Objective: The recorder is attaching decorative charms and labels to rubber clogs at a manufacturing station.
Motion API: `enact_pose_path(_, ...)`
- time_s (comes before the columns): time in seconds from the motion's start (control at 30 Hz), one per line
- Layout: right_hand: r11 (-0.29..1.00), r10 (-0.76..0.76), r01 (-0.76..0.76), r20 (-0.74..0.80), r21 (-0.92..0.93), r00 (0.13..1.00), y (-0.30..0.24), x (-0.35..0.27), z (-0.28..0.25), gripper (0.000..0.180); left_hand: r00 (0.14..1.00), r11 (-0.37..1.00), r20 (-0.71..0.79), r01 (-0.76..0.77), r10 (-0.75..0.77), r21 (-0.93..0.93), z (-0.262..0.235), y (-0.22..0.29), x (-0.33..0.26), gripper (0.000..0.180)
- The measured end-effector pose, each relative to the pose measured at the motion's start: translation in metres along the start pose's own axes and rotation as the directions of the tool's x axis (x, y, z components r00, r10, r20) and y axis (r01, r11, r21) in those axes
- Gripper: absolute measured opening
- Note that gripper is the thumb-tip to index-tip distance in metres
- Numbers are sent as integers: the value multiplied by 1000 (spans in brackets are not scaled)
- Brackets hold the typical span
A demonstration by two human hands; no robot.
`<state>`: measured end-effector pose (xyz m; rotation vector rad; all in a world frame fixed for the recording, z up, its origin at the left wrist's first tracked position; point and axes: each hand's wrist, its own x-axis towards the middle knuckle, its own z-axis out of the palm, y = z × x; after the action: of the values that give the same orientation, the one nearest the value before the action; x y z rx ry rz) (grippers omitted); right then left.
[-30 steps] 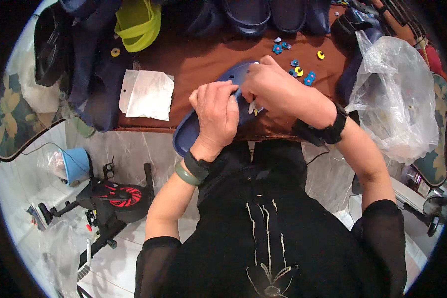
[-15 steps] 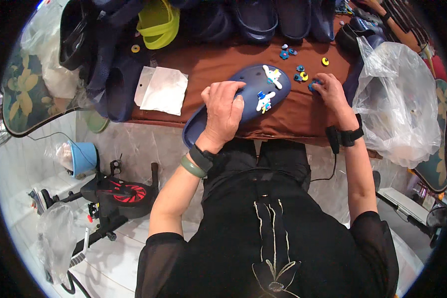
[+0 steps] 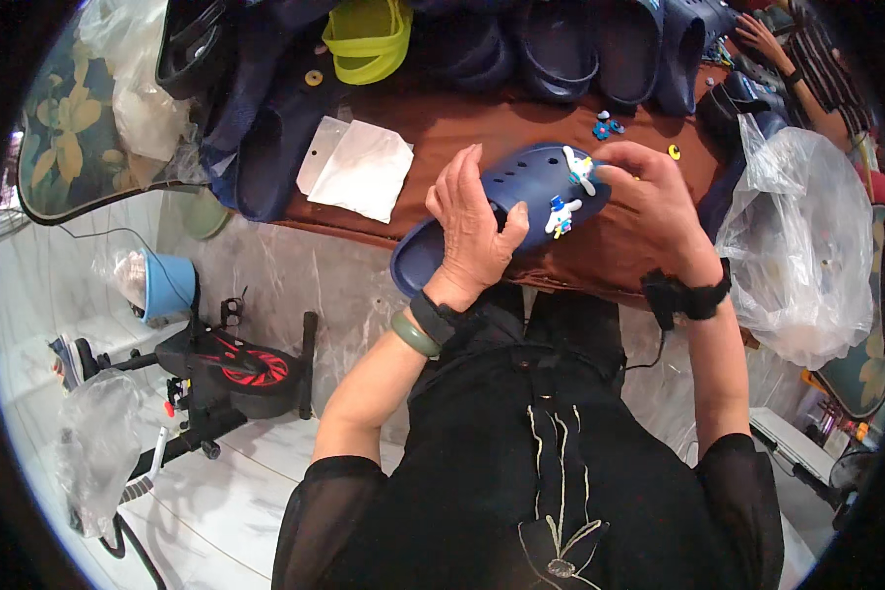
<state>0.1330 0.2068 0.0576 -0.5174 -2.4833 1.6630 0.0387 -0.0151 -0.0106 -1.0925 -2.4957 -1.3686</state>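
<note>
A dark blue clog [image 3: 521, 175] with holes in its upper is tilted up over the table's front edge, its toe toward the far right. My left hand [image 3: 474, 226] steadies it at the foot opening, thumb apart from the fingers. Two white dog-shaped charms with blue and yellow details sit on the upper: one charm [image 3: 561, 216] on the near side, the other charm [image 3: 580, 169] close to the toe. My right hand [image 3: 654, 202], partly blurred, has its fingertips pinched at the toe beside that charm; what they hold is hidden.
Several blue charms [image 3: 603, 126] and a yellow charm [image 3: 675, 151] lie on the brown cloth [image 3: 442, 123]. White paper sheets [image 3: 366, 172] are at left. Blue clogs and a lime-green clog [image 3: 369, 44] line the back. A clear plastic bag [image 3: 801, 246] hangs at right; another person's hand [image 3: 760, 39] is far right.
My right hand has come from the loose blue charms to the clog's toe. My left hand has tilted the clog up, its fingers now raised. The whole view has shifted slightly.
</note>
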Motion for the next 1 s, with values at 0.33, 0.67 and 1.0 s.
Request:
enact_pose_path(0.33,945,-8,95,267,-314,964,5,77,51,20,1000,1000,-4,-2,2,-20,3,2,1,77)
enact_pose_path(0.67,650,-330,445,298,-616,896,-5,51,49,21,1000,1000,-12,9,-9,-22,0,1,1,77)
enact_pose_path(1.0,409,-394,534,385,-740,835,-13,35,81,27,1000,1000,10,-1,0,1,2,-2,1,75)
